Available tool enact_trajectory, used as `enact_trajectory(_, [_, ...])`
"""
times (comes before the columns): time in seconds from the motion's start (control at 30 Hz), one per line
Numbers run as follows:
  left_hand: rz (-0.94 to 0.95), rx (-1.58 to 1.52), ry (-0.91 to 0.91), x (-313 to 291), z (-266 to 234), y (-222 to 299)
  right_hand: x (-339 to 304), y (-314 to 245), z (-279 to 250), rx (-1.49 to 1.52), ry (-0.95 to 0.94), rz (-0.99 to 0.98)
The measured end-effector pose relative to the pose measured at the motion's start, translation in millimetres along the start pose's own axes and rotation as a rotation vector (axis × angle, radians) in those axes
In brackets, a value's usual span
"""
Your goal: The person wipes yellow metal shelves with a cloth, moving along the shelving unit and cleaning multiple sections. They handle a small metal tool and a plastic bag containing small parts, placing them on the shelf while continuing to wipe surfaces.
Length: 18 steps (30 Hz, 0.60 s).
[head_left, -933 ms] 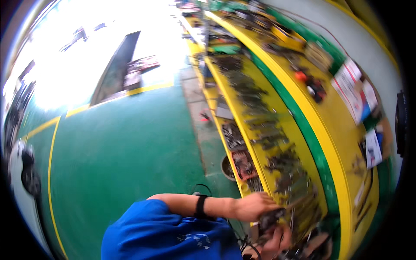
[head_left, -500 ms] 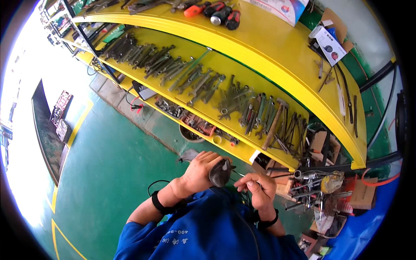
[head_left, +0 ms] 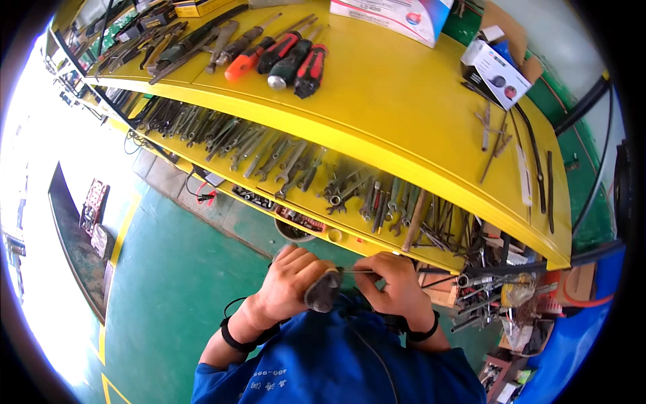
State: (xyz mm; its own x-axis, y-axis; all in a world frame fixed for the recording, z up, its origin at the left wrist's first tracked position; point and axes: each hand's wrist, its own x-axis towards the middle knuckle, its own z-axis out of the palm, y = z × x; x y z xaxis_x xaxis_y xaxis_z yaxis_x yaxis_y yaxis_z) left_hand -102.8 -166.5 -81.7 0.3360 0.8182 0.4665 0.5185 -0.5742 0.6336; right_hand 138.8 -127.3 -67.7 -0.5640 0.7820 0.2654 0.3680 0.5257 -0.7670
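Upper shelf point(head_left: 404, 101), yellow: screwdrivers point(head_left: 288, 67), cartons point(head_left: 387, 13), thin rods point(head_left: 494, 148), black strips point(head_left: 533, 151). Lower shelf point(head_left: 309, 200), yellow: wrenches point(head_left: 291, 167) in a loose row; one wooden handle point(head_left: 414, 222).

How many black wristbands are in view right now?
2: one band is around the wrist of the left hand, the other band around the wrist of the right hand.

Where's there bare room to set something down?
The yellow upper shelf has a bare stretch between the rightmost red-and-black screwdriver handle and the thin crossed rods, before the white printed box. Below, silver metal wrenches lie crowded together.
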Motion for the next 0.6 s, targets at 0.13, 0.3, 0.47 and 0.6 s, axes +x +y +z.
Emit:
enact_trajectory(0.13, [0.087, 0.042, 0.014, 39.4, 0.2, -2.6, 15.3, 2.3, -18.2, -0.051, -0.016, 0.07])
enact_trajectory(0.3, [0.133, -0.008, 0.0, 67.0, 3.1, -13.5, 11.1, 19.2, -36.9, 0.354, 0.107, 0.188])
enact_trajectory(0.47, [0.106, -0.194, 0.093, 74.3, 8.7, -22.5, 12.1, 29.6, -30.8, 0.993, 0.19, 0.144])
enact_trajectory(0.6, [0.105, -0.238, 0.103, 77.2, 2.2, -24.1, 40.5, 11.1, -6.3, 0.86, 0.203, 0.152])
